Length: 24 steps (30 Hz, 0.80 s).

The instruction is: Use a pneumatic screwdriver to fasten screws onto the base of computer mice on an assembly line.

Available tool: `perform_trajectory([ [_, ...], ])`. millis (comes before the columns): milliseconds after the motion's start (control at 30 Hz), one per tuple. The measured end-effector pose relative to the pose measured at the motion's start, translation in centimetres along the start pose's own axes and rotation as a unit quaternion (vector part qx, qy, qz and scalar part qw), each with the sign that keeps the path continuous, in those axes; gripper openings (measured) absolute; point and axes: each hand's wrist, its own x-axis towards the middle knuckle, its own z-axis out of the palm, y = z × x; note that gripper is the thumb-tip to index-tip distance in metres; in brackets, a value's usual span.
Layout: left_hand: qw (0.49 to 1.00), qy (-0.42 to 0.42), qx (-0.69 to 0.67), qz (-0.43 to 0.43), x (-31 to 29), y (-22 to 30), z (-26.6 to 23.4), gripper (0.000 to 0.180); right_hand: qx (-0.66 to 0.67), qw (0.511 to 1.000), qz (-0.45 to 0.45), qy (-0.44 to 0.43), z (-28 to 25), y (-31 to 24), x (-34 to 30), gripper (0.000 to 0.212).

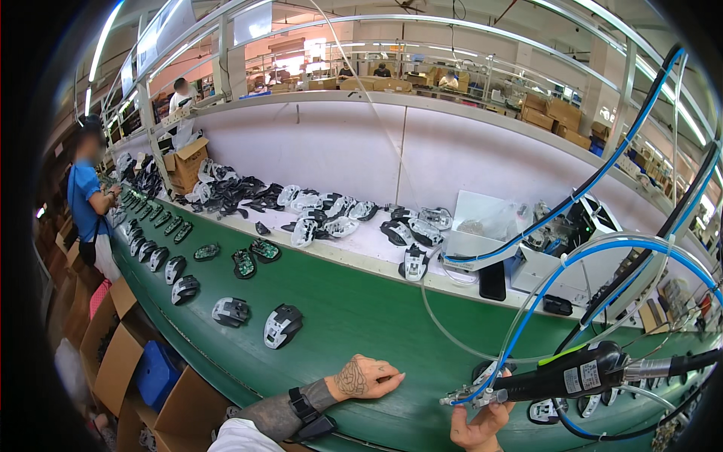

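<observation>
My left hand [365,377], its tattooed forearm wearing a black wrist strap, rests over the near part of the green conveyor belt [376,309]. Its fingers point right, loosely extended, and hold nothing. At the lower right, my right hand [482,426] grips the metal nose of a black powered screwdriver [565,374] lying nearly level, with a blue air hose running to its tip. Under and beside the screwdriver sit several grey and black computer mouse shells, partly hidden by it. The nearest mouse shell [282,325] left of my hands lies on the belt, beside another shell [230,311].
Mouse shells and green circuit boards [244,264] line the belt leftward. On the white ledge are shell piles [324,215], a black phone [492,281] and a white box [474,233]. Blue hoses [595,188] loop at right. Cardboard boxes [120,369] and a person [86,192] are left.
</observation>
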Motion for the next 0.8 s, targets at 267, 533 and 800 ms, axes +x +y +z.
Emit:
perform_trajectory([
  [267,0.999,-0.040,0.013,-0.023,-0.4,-0.6,-0.7,0.013,0.047,0.999,-0.008,-0.004,0.7,-0.1,0.3,0.064],
  [533,0.930,-0.183,0.185,-0.258,3.0,-8.5,-11.4,0.047,-0.027,0.999,0.015,0.013,-0.5,0.2,0.1,0.072],
  [800,0.743,-0.028,0.332,-0.580,-2.4,-24.1,-18.2,0.073,0.042,0.999,0.021,-0.008,0.3,-1.1,0.3,0.068],
])
